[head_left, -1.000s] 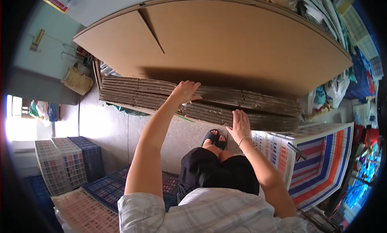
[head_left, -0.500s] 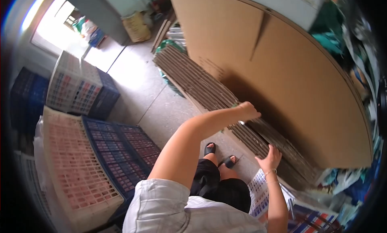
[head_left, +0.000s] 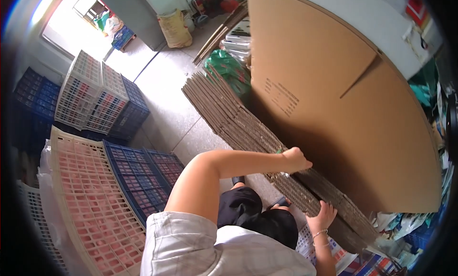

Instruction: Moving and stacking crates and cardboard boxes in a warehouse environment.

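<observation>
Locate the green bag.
The green bag sits upper centre in the head view, between the far end of the cardboard stack and the brown sheet's left edge.

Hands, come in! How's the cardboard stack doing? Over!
Left hand curled at cardboard stack, grip unclear; right hand on its near side. Gap showing in stack. Big cardboard sheet close behind.

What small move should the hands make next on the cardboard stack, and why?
I'd probably use the right hand to squeeze the flattened cardboard stack together: a dark gap splits its upper edges beside that hand, while the left hand is over them farther along.
</observation>
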